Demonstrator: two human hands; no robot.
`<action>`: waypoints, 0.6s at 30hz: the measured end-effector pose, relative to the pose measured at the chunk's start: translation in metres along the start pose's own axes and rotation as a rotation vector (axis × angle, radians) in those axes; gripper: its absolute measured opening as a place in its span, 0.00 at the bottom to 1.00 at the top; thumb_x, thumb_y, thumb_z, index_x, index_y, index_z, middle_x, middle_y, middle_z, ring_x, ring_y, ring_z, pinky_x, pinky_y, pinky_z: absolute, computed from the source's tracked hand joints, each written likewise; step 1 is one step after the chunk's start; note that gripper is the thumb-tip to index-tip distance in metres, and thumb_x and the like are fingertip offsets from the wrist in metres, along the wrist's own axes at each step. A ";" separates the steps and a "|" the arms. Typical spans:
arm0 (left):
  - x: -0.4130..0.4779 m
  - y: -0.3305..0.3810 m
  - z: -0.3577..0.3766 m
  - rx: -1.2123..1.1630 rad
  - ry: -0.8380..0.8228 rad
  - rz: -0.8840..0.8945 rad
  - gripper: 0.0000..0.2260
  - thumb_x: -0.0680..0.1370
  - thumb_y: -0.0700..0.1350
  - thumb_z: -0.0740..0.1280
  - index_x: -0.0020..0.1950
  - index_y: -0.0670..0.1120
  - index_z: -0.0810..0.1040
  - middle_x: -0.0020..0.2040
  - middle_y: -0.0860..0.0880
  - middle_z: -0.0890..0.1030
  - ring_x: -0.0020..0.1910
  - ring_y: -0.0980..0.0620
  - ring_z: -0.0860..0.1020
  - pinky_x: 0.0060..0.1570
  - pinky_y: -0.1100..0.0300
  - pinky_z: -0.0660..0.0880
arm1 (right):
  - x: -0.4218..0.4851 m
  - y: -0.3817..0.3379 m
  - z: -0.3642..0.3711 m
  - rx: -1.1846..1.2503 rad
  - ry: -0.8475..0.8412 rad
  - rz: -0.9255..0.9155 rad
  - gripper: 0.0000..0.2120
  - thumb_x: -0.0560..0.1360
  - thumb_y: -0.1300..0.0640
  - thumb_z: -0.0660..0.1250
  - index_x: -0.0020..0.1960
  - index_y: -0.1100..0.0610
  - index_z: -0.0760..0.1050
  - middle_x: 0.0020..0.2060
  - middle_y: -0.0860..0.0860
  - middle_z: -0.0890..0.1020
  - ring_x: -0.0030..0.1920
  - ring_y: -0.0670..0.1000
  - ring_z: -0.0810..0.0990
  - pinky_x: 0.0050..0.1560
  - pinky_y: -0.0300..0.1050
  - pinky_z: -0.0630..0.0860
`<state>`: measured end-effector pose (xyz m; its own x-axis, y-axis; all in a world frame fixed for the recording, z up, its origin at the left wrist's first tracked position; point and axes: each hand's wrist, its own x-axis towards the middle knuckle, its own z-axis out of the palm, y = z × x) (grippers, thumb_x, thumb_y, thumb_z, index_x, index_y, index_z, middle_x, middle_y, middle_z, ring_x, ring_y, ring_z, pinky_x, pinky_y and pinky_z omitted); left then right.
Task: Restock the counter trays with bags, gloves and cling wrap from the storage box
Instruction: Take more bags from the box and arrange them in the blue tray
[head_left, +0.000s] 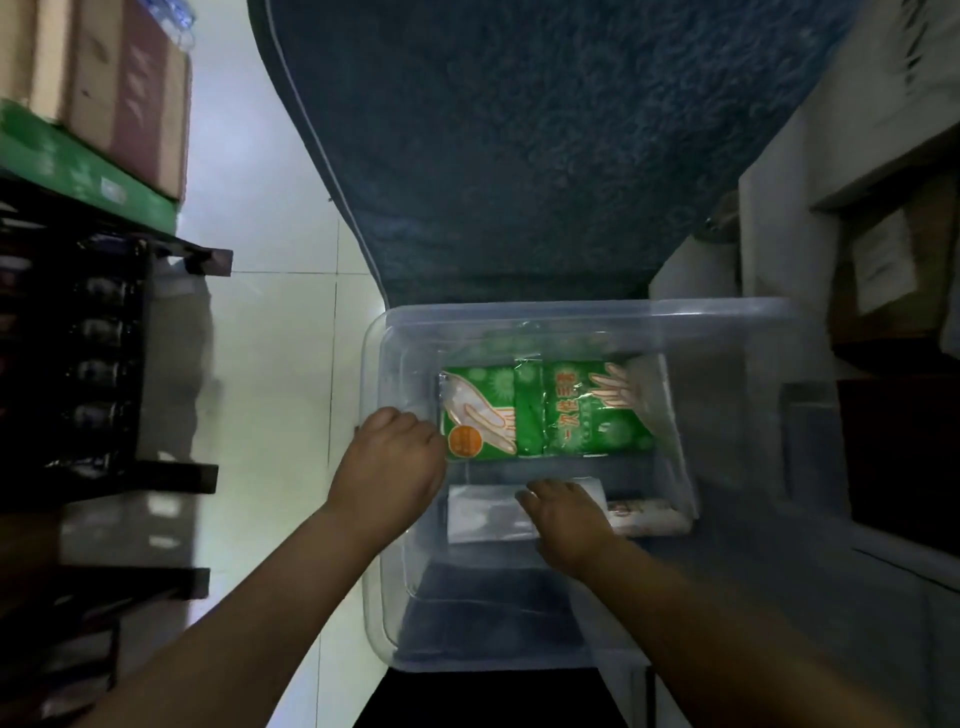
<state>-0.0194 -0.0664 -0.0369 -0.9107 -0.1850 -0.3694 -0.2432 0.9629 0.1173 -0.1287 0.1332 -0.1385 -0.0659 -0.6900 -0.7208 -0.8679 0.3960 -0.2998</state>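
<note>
A clear plastic storage box (737, 332) sits on a dark blue mat. Inside at the far end lie two green packs of disposable gloves (550, 410), side by side. Nearer to me a white flat pack of bags (483, 512) lies on the box floor, and a printed roll or pack (652, 517) sits to its right. My left hand (389, 465) rests curled on the box's left rim beside the green gloves; what it grips is hidden. My right hand (566, 514) lies palm down on the white pack, fingers bent over it.
A dark rack (104, 364) with bottles stands at the left, cardboard and green cartons (93, 104) stacked above it. Pale floor tiles (270, 338) run between rack and box. Shelving with boxes (883, 270) stands at the right. The scene is dim.
</note>
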 end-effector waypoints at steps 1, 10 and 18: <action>0.001 -0.001 0.004 -0.004 0.015 -0.007 0.07 0.63 0.39 0.73 0.28 0.46 0.76 0.26 0.47 0.78 0.27 0.47 0.75 0.36 0.59 0.72 | 0.009 0.000 0.007 -0.036 -0.021 -0.021 0.28 0.72 0.60 0.64 0.70 0.58 0.61 0.69 0.58 0.67 0.68 0.58 0.66 0.68 0.51 0.60; 0.003 -0.002 0.021 0.000 0.115 -0.065 0.07 0.69 0.43 0.70 0.32 0.44 0.77 0.28 0.46 0.79 0.28 0.47 0.76 0.39 0.57 0.73 | 0.040 0.002 0.025 -0.260 0.046 -0.098 0.32 0.71 0.62 0.64 0.72 0.61 0.56 0.66 0.61 0.66 0.61 0.63 0.68 0.63 0.59 0.64; 0.004 0.000 0.025 0.035 0.153 -0.070 0.08 0.71 0.43 0.67 0.31 0.44 0.77 0.27 0.46 0.78 0.27 0.46 0.75 0.37 0.57 0.73 | 0.031 0.009 0.013 -0.137 0.286 -0.019 0.18 0.65 0.62 0.70 0.55 0.60 0.77 0.48 0.58 0.82 0.43 0.58 0.81 0.40 0.49 0.79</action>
<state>-0.0152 -0.0625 -0.0612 -0.9329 -0.2769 -0.2301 -0.2983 0.9524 0.0632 -0.1320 0.1231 -0.1711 -0.1676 -0.8466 -0.5052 -0.9274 0.3092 -0.2106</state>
